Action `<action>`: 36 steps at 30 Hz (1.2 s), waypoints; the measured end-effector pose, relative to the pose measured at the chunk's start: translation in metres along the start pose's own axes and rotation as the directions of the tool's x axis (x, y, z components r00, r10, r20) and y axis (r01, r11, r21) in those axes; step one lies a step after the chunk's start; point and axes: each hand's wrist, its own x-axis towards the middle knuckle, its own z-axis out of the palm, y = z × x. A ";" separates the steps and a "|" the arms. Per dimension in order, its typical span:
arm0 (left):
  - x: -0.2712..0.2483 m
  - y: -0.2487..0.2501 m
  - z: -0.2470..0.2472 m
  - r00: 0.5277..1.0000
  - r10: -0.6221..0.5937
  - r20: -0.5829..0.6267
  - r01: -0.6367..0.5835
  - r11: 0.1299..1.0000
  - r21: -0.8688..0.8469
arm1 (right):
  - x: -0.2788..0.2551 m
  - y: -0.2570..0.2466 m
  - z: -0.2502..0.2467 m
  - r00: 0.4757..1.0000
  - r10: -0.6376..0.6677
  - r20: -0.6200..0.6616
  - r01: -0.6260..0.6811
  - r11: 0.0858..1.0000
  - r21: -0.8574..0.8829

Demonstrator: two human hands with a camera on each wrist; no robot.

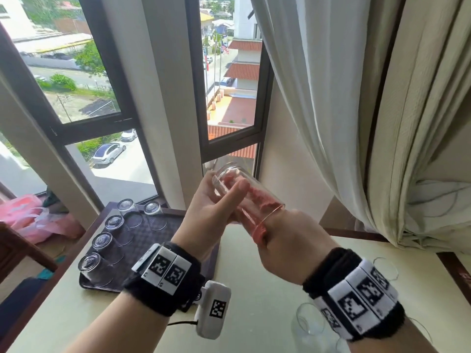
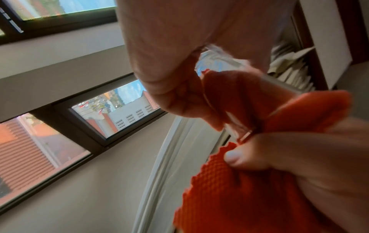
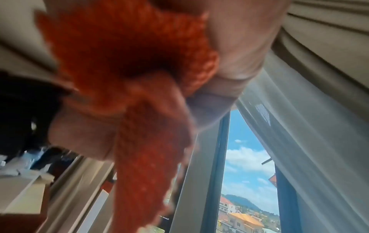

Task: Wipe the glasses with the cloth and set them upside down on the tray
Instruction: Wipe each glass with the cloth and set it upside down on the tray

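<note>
My left hand [image 1: 224, 197] grips a clear glass [image 1: 244, 184] held up over the table, tilted with its base toward the window and its mouth toward my right hand [image 1: 283, 240]. An orange-red cloth [image 1: 257, 200] is stuffed inside the glass, and my right hand pinches the rest of it at the rim. The left wrist view shows the glass [image 2: 229, 100] up close, with the cloth [image 2: 239, 189] bunched in my right hand [image 2: 309, 157]. The cloth [image 3: 123, 55] fills the blurred right wrist view. On the dark tray [image 1: 158, 233], several glasses [image 1: 112, 222] stand upside down.
Clear glasses [image 1: 308, 324] stand upright on the cream table [image 1: 254, 289] under my right wrist. A pale curtain [image 1: 356, 123] hangs at the right, close to the raised glass. A pink plastic bag [image 1: 30, 217] lies left of the tray. Windows are straight ahead.
</note>
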 end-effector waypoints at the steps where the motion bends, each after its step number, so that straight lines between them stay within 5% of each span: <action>1: 0.000 0.001 0.000 1.000 0.008 -0.020 -0.008 0.999 0.034 | 0.002 0.001 0.002 1.000 -0.005 -0.004 0.004 0.996 -0.088; 3: 0.001 0.007 0.001 0.998 0.062 -0.012 -0.062 0.997 0.043 | 0.003 0.003 0.010 0.989 -0.088 -0.116 0.086 0.996 -0.021; 5: 0.001 0.013 0.000 0.993 0.107 0.050 -0.106 0.994 -0.022 | 0.004 -0.003 0.008 0.986 -0.007 -0.167 0.067 0.932 0.356; 6: 0.001 0.015 0.000 0.989 0.118 0.087 -0.112 0.991 -0.068 | 0.005 -0.002 0.007 0.989 0.081 -0.121 0.001 0.830 0.557; 7: 0.002 0.016 -0.001 0.985 0.124 0.122 -0.109 0.986 -0.123 | 0.004 -0.003 0.007 0.989 0.147 -0.020 -0.084 0.667 0.740; 9: 0.003 0.016 -0.001 0.970 0.141 0.196 -0.094 0.968 -0.234 | 0.001 -0.005 0.000 0.992 0.089 0.095 -0.108 0.154 0.982; 11: 0.005 0.015 -0.002 0.949 0.161 0.271 -0.081 0.955 -0.286 | -0.004 -0.003 -0.006 0.986 -0.112 0.123 -0.158 -0.411 0.898; 12: 0.006 0.015 -0.002 0.940 0.164 0.300 -0.073 0.954 -0.291 | -0.005 -0.003 -0.008 0.979 -0.165 0.122 -0.196 -0.565 0.802; 13: 0.008 0.015 -0.003 0.936 0.159 0.314 -0.064 0.954 -0.292 | -0.004 -0.005 -0.010 0.977 -0.163 0.136 -0.208 -0.601 0.772; 14: 0.009 0.015 -0.003 0.938 0.149 0.313 -0.054 0.955 -0.292 | -0.003 -0.008 -0.009 0.982 -0.120 0.146 -0.187 -0.537 0.822; 15: 0.010 0.015 -0.004 0.947 0.133 0.294 -0.045 0.957 -0.288 | -0.001 -0.011 -0.008 0.993 -0.032 0.117 -0.121 -0.338 0.934; 17: 0.011 0.016 -0.005 0.971 0.091 0.219 -0.030 0.963 -0.268 | 0.003 -0.016 -0.007 0.990 0.019 -0.140 0.122 0.386 0.914; 18: 0.011 0.017 -0.006 0.982 0.067 0.174 -0.024 0.971 -0.238 | 0.006 -0.014 -0.005 0.973 -0.058 -0.224 0.198 0.706 0.680; 19: 0.012 0.018 -0.007 0.990 0.043 0.133 -0.017 0.982 -0.189 | 0.010 -0.011 -0.005 0.975 -0.118 -0.189 0.186 0.900 0.396; 20: 0.013 0.017 -0.007 0.995 0.021 0.095 -0.008 0.992 -0.126 | 0.013 -0.007 -0.004 0.989 -0.111 -0.097 0.124 0.982 0.140; 22: 0.015 0.014 -0.009 0.999 0.003 0.034 -0.002 0.999 -0.032 | 0.018 -0.004 0.002 0.997 -0.065 -0.033 0.060 0.989 -0.134; 23: 0.016 0.015 -0.009 1.000 0.011 0.018 -0.011 1.000 -0.019 | 0.019 -0.002 0.007 0.992 -0.103 -0.076 0.094 0.989 -0.111; 25: 0.016 0.018 -0.009 0.999 0.041 0.027 -0.039 0.998 -0.049 | 0.020 -0.005 0.008 0.974 -0.082 -0.210 0.136 0.957 0.257; 26: 0.015 0.019 -0.009 0.997 0.052 0.049 -0.048 0.995 -0.091 | 0.020 -0.007 0.009 0.973 -0.015 -0.230 0.126 0.870 0.476; 28: 0.014 0.020 -0.012 0.990 0.076 0.115 -0.049 0.975 -0.219 | 0.019 -0.013 0.009 0.988 0.094 -0.126 0.057 0.537 0.842; 29: 0.013 0.019 -0.014 0.984 0.093 0.155 -0.048 0.961 -0.273 | 0.019 -0.016 0.007 0.995 0.074 -0.064 0.045 0.232 0.972; 31: 0.014 0.015 -0.019 0.966 0.123 0.227 -0.047 0.948 -0.314 | 0.015 -0.017 0.004 0.981 -0.193 0.019 -0.109 -0.468 0.877; 32: 0.014 0.014 -0.021 0.957 0.133 0.259 -0.048 0.949 -0.311 | 0.013 -0.014 -0.001 0.979 -0.205 0.018 -0.136 -0.583 0.801; 34: 0.014 0.012 -0.023 0.950 0.129 0.285 -0.042 0.955 -0.294 | 0.014 -0.014 -0.004 0.973 -0.212 0.094 -0.200 -0.563 0.802; 35: 0.013 0.011 -0.024 0.955 0.116 0.272 -0.032 0.955 -0.293 | 0.013 -0.018 0.004 0.981 -0.165 0.103 -0.165 -0.426 0.889; 36: 0.011 0.012 -0.024 0.964 0.097 0.249 -0.021 0.956 -0.293 | 0.012 -0.019 0.009 0.997 -0.008 0.079 -0.079 -0.102 0.992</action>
